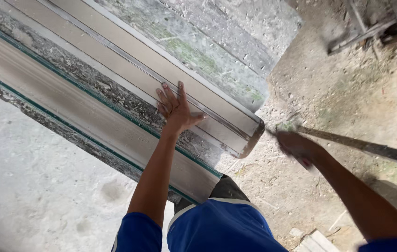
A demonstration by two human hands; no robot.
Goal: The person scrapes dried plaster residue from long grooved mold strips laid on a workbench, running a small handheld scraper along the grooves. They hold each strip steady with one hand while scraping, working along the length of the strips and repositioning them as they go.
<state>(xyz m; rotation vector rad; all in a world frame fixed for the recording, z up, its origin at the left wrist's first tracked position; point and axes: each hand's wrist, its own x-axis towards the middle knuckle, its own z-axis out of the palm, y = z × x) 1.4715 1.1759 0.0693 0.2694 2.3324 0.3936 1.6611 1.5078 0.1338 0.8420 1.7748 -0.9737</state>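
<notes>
Dusty floor (pixel 338 93); grey moulding (pixel 114 93) (long, speckled).

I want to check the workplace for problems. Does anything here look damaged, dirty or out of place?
The moulded slab under the left hand has rough, crumbly crusts along its edges. Debris and broken scraps litter the dirt ground. The right hand is blurred, so its tool is unclear.

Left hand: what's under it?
The left hand lies flat, fingers spread, on a long beige moulded profile with a metal strip along it, stacked on a similar green-edged profile. The palm covers the surface directly beneath. The right hand is motion-blurred; its grip is unclear.
</notes>
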